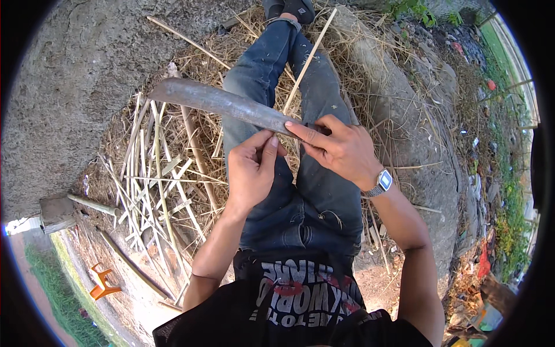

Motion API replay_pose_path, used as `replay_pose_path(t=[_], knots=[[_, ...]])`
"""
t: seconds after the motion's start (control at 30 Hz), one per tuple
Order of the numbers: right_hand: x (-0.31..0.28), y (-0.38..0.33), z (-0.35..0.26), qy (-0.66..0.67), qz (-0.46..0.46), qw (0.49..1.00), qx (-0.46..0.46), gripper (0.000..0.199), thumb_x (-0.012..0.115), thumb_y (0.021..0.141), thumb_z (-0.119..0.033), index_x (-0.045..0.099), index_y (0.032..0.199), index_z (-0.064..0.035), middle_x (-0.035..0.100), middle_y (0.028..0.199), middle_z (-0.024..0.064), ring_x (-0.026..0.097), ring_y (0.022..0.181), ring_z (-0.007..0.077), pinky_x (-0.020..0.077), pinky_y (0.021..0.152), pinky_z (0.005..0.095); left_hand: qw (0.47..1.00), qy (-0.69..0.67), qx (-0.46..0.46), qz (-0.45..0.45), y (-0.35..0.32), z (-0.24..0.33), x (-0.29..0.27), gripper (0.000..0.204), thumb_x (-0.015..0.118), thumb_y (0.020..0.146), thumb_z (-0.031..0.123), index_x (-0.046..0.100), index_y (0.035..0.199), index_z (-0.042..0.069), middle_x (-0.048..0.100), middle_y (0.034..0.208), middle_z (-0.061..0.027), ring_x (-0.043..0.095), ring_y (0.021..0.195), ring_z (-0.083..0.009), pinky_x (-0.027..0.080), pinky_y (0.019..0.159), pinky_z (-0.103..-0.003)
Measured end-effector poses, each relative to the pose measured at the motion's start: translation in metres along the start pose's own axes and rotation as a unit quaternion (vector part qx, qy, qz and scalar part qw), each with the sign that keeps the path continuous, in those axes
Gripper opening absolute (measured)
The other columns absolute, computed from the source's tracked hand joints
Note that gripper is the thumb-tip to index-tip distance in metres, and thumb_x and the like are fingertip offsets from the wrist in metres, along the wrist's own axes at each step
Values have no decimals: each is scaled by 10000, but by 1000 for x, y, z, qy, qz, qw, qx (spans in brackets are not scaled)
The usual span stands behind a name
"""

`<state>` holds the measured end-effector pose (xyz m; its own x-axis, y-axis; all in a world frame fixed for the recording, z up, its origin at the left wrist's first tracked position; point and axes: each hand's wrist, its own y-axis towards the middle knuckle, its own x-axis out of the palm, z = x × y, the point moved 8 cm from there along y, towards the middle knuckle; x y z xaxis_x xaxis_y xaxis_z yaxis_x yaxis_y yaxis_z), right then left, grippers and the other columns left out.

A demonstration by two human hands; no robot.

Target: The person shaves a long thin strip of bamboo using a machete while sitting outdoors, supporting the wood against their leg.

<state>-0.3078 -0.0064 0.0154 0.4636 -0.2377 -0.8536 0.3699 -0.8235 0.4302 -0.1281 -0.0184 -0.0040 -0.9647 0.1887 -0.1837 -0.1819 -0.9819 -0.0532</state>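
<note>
Holding the knife (pixel 217 104) in the right hand (pixel 341 147) — clamped round the handle end, with the index finger stretched along the flat of the blade. Held aslant above the jeans (pixel 254 66), with its broad tip out to the left, past the left leg. Cupping the left hand (pixel 251 168) just under the blade near the handle, with thumb and fingertips drawn together. Cannot tell whether closed on the stick (pixel 312 55) — in line with those fingertips, but covered by the blade at its near end. Slanting from there over the right leg toward the feet. Wearing a watch (pixel 384 180) on the right wrist. Sitting with legs stretched out over straw (pixel 350 58), beside a rock (pixel 399 121) on the right. Strewn crosswise to the left: slats (pixel 144 191), next to a thicker branch (pixel 195 144).
</note>
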Motion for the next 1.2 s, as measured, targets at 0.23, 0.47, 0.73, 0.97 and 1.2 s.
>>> replay_pose_path(t=[0.23, 0.47, 0.73, 0.97, 1.2], knots=[[-18, 28, 15, 2, 35, 999, -10, 603, 822, 864, -364, 645, 1415, -534, 609, 918, -24, 644, 577, 199, 556, 518, 360, 1000, 15, 24, 14, 19, 22, -8, 227, 576, 1107, 73, 718, 1199, -78, 615, 757, 57, 371, 554, 29, 240, 493, -205], [-56, 47, 115, 28, 182, 975, 124, 511, 812, 935, -258, 703, 1421, -372, 701, 817, -21, 650, 589, 141, 530, 546, 308, 999, 25, 9, -30, -9, 8, -16, 232, 598, 1081, 30, 709, 1252, -81, 715, 834, -31, 566, 708, -23, 406, 606, -195], [-45, -11, 148, 219, 218, 910, 276, 482, 821, 927, -119, 711, 1393, -55, 799, 1025, 129, 658, 753, 59, 527, 701, 245, 996, 15, -8, 93, -9, -21, -48, 233, 622, 1076, 45, 711, 1261, -65, 754, 886, -49, 448, 580, 19, 321, 503, -180], [-25, 5, 30, 166, 158, 971, 65, 536, 854, 870, -102, 733, 1388, -169, 690, 818, 19, 613, 598, 93, 504, 547, 272, 997, -18, 23, 75, 10, -7, -7, 196, 632, 1069, 36, 705, 1207, -83, 779, 924, -60, 505, 646, 15, 356, 544, -180], [1, 24, 40, 4, 62, 998, 28, 562, 817, 873, -318, 682, 1402, -454, 646, 861, -31, 660, 583, 214, 556, 519, 366, 987, 84, 56, 128, 10, 12, -6, 173, 637, 1055, 20, 742, 1177, -44, 759, 862, -5, 464, 604, 8, 335, 522, -209]])
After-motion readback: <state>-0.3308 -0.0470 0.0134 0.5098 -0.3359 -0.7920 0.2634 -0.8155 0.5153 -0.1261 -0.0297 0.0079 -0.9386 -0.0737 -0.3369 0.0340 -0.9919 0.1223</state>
